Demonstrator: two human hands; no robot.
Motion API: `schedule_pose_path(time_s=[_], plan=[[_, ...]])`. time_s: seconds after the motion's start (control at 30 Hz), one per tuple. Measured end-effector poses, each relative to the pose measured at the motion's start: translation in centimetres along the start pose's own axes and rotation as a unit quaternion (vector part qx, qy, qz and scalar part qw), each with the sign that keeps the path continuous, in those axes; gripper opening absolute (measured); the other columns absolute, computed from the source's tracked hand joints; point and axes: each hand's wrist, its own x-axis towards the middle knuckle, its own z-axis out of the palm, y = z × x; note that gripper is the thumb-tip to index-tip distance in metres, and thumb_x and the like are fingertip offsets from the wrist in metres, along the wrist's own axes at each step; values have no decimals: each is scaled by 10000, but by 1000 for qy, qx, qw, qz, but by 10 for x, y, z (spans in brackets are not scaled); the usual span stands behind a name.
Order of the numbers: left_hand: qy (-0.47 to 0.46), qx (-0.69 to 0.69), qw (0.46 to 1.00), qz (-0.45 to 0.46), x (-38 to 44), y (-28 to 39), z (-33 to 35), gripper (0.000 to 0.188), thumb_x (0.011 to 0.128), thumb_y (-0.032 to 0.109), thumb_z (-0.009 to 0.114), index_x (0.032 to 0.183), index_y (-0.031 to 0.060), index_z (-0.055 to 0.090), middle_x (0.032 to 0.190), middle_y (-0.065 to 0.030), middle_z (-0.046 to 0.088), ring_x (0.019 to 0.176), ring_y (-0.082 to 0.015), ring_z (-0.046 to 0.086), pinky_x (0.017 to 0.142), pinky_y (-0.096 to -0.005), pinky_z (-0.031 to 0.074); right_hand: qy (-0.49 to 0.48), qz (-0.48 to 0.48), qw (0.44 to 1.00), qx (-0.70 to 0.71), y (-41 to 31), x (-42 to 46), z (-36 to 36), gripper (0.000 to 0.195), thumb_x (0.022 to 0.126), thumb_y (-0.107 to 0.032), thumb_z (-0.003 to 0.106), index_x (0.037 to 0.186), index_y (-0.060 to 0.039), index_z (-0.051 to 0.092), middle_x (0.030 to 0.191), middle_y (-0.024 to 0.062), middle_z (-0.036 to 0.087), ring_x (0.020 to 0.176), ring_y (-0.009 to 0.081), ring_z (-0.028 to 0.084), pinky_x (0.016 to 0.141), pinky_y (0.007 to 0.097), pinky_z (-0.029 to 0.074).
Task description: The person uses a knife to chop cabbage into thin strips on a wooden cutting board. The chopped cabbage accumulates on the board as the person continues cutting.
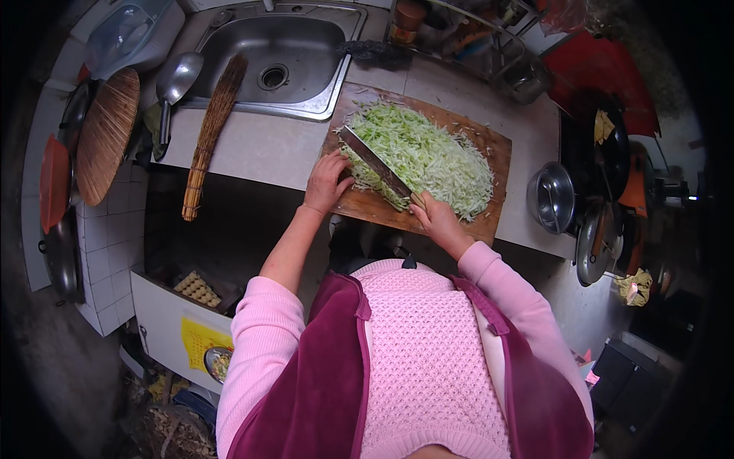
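Observation:
A heap of shredded pale green vegetable [436,160] covers most of a wooden cutting board [373,209]. My right hand [438,218] grips the handle of a kitchen cleaver [378,163] at the board's near edge. Its dark blade slants up to the left, over the left side of the heap. At the board's left edge, my left hand [328,181] has its bent fingertips against the shreds near the blade, thumb apart from the fingers. Nothing shows gripped in it, though the fingertips are partly hidden.
Beyond the counter's left part lies a steel sink [287,40]. A straw brush [215,137] rests across its rim, overhanging the counter's front, beside a metal ladle [175,86]. A metal bowl [550,195] stands to the right, near a wok [613,149]. A rack [476,34] holds jars behind.

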Motion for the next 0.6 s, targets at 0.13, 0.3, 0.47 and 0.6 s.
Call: schedule_pose_path(time_s=[0.13, 0.3, 0.47, 0.6], plan=[[-66, 32, 995, -74, -13, 9, -2, 244, 706, 151, 739, 877, 73, 585, 848, -77, 599, 880, -300, 571, 767, -421, 456, -13, 10, 1000, -26, -6, -5, 0, 286, 907, -286, 560, 935, -17, 469, 707, 251, 601, 680, 448, 584, 596, 516, 447], [-9, -13, 990, -140, -30, 21, 8, 220, 707, 166, 743, 818, 72, 577, 784, -79, 580, 731, -285, 585, 626, -379, 473, -44, 10, 998, -43, -13, -13, 7, 299, 906, -301, 558, 946, -17, 475, 701, 246, 607, 671, 444, 594, 588, 517, 458], [-2, 4, 994, -113, -35, 19, 9, 164, 723, 142, 728, 798, 73, 599, 775, -89, 580, 709, -295, 592, 629, -380, 477, -63, -1, 994, -88, -12, -7, 13, 295, 908, -304, 552, 954, -24, 473, 699, 242, 615, 661, 439, 602, 586, 520, 470], [13, -15, 995, -100, -40, 20, 10, 117, 731, 98, 708, 794, 70, 614, 774, -94, 578, 708, -298, 593, 636, -376, 481, -55, -7, 996, -63, -11, -8, 13, 294, 909, -308, 549, 952, -27, 473, 696, 237, 618, 657, 436, 605, 586, 524, 473]])
